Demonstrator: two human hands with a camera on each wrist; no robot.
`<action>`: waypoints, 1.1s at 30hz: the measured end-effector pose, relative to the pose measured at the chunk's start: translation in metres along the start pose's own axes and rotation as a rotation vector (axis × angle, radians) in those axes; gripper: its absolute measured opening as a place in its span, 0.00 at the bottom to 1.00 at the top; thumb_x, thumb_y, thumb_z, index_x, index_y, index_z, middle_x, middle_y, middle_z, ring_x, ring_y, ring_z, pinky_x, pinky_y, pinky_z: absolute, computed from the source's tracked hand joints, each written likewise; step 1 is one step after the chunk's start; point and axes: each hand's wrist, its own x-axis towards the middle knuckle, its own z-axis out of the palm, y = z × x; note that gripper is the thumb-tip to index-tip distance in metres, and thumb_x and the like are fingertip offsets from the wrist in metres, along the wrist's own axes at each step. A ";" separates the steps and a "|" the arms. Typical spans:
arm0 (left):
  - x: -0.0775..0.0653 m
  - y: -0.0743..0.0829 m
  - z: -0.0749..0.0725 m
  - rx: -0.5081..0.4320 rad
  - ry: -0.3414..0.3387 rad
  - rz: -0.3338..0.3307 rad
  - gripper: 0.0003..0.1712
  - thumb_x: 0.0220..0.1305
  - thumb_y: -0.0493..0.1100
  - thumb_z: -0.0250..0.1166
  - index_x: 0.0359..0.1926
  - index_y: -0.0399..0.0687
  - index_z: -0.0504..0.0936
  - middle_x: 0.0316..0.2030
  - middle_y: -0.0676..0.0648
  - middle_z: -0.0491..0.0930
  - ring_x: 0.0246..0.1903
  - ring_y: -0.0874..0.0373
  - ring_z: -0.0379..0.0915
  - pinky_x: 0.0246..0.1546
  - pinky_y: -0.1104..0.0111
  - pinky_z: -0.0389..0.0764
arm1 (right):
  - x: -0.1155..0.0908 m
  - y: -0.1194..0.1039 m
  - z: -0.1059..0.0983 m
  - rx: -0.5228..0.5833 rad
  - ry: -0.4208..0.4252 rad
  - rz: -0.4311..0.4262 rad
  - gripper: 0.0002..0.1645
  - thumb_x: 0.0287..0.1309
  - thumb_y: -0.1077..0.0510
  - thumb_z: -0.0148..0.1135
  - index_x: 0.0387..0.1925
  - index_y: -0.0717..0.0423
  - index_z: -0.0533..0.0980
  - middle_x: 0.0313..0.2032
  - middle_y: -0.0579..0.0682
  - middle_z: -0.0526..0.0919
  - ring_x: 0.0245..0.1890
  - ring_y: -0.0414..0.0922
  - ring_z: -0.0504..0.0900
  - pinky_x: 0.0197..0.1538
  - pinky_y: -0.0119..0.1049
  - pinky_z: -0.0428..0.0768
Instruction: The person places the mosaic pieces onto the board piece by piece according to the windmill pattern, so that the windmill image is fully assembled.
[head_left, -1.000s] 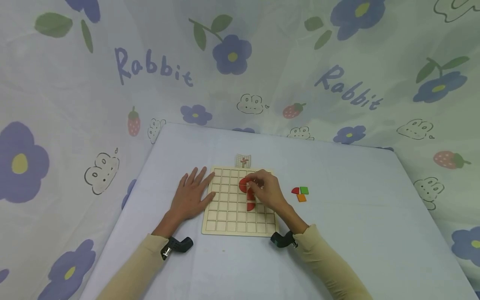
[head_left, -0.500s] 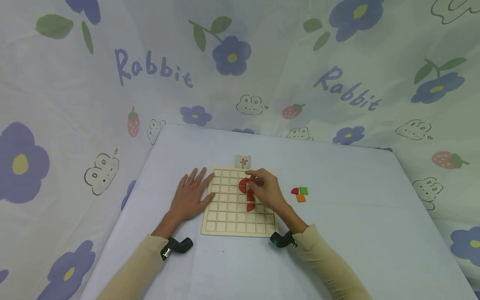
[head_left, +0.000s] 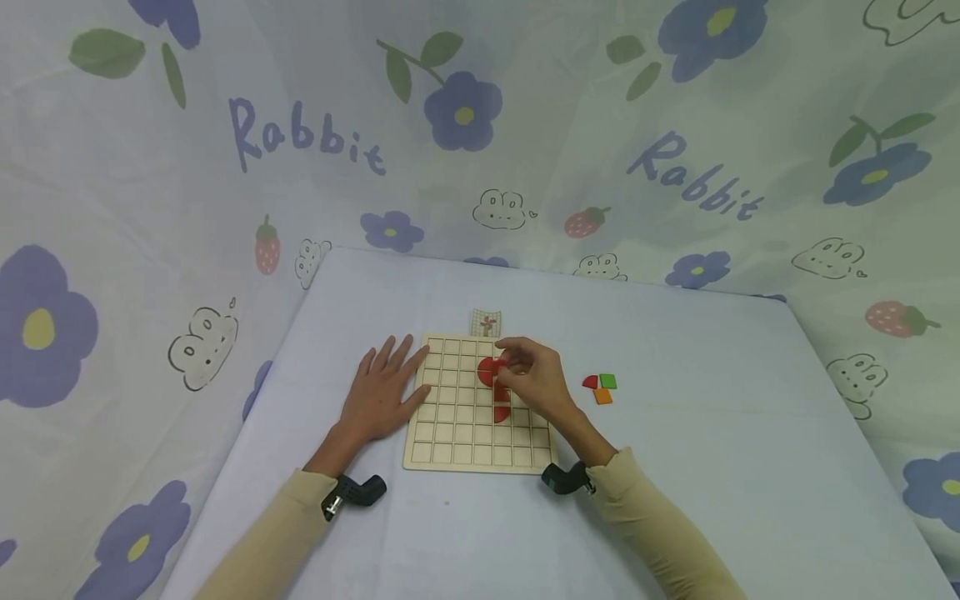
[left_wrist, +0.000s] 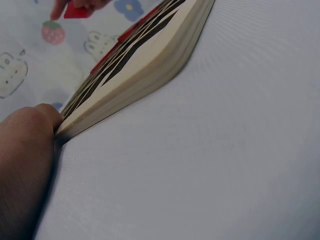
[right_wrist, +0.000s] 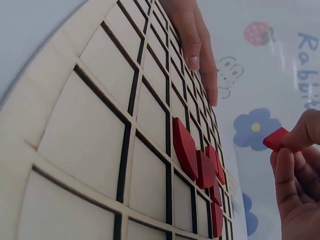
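Note:
A wooden grid board (head_left: 453, 434) lies on the white table with several red pieces (right_wrist: 185, 150) set in its cells, right of the middle. Over those pieces, my right hand (head_left: 536, 379) pinches a small flat red piece (right_wrist: 275, 139) between thumb and fingers. The right wrist view shows it raised above the board, its far part hidden by the thumb. My left hand (head_left: 377, 396) lies flat with fingers spread, its thumb and index fingertip at the board's left edge. In the left wrist view, the thumb (left_wrist: 30, 130) touches the board's side.
Right of the board lie a red quarter-round piece (head_left: 591, 382), a green square (head_left: 608, 382) and an orange square (head_left: 603, 397). A small gridded picture card (head_left: 486, 322) with a red figure sits behind the board. A patterned cloth hangs beyond the table.
My right hand's fingers have shifted slightly right and come closer together on the red piece, staying over the same part of the board. The left hand holds its place.

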 end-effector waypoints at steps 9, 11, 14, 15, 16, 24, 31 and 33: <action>0.000 0.000 0.001 0.003 -0.012 -0.007 0.39 0.70 0.66 0.48 0.76 0.55 0.59 0.75 0.43 0.52 0.74 0.42 0.39 0.71 0.46 0.42 | -0.001 0.002 0.000 -0.050 -0.039 -0.004 0.10 0.56 0.70 0.64 0.41 0.63 0.84 0.36 0.50 0.85 0.32 0.43 0.82 0.38 0.36 0.83; 0.000 0.000 0.001 -0.001 -0.014 -0.007 0.39 0.70 0.66 0.48 0.76 0.55 0.59 0.75 0.43 0.52 0.74 0.42 0.39 0.71 0.46 0.42 | -0.001 0.003 0.000 -0.044 -0.062 0.007 0.10 0.57 0.70 0.64 0.41 0.61 0.84 0.38 0.48 0.85 0.34 0.42 0.83 0.39 0.36 0.83; 0.000 0.000 0.000 -0.002 -0.015 -0.006 0.39 0.70 0.65 0.48 0.76 0.54 0.59 0.75 0.42 0.52 0.74 0.42 0.39 0.70 0.46 0.42 | 0.000 0.005 0.002 -0.048 -0.088 0.031 0.10 0.58 0.70 0.63 0.41 0.60 0.84 0.39 0.47 0.84 0.35 0.41 0.83 0.41 0.36 0.83; 0.000 0.000 0.000 -0.002 -0.015 -0.006 0.39 0.70 0.65 0.48 0.76 0.54 0.59 0.75 0.42 0.52 0.74 0.42 0.39 0.70 0.46 0.42 | 0.000 0.005 0.003 -0.053 -0.093 0.043 0.10 0.58 0.70 0.64 0.40 0.59 0.84 0.39 0.46 0.84 0.35 0.41 0.83 0.41 0.36 0.83; 0.000 0.000 0.000 -0.001 -0.014 -0.006 0.39 0.70 0.65 0.48 0.76 0.54 0.59 0.75 0.42 0.52 0.74 0.42 0.40 0.70 0.45 0.43 | 0.000 0.005 0.003 -0.055 -0.092 0.049 0.10 0.58 0.69 0.64 0.40 0.59 0.84 0.38 0.46 0.84 0.35 0.41 0.83 0.41 0.37 0.83; 0.000 0.001 -0.001 -0.003 -0.008 0.000 0.39 0.70 0.66 0.48 0.75 0.54 0.60 0.75 0.42 0.53 0.74 0.41 0.41 0.70 0.45 0.43 | -0.001 0.001 0.005 -0.067 -0.050 0.077 0.12 0.57 0.69 0.66 0.44 0.61 0.82 0.40 0.50 0.83 0.39 0.44 0.85 0.43 0.34 0.83; 0.000 0.001 -0.002 0.005 -0.011 -0.002 0.39 0.70 0.66 0.48 0.76 0.54 0.59 0.75 0.42 0.53 0.74 0.41 0.41 0.70 0.45 0.44 | 0.000 0.000 0.005 -0.080 -0.075 0.134 0.12 0.53 0.69 0.67 0.41 0.62 0.83 0.30 0.48 0.81 0.31 0.44 0.81 0.35 0.35 0.83; -0.001 0.001 -0.002 0.007 -0.012 -0.003 0.39 0.70 0.66 0.48 0.76 0.54 0.59 0.75 0.42 0.53 0.74 0.41 0.41 0.70 0.45 0.43 | 0.000 -0.001 0.006 -0.089 -0.099 0.181 0.10 0.52 0.68 0.66 0.39 0.60 0.84 0.30 0.46 0.82 0.29 0.43 0.81 0.32 0.35 0.82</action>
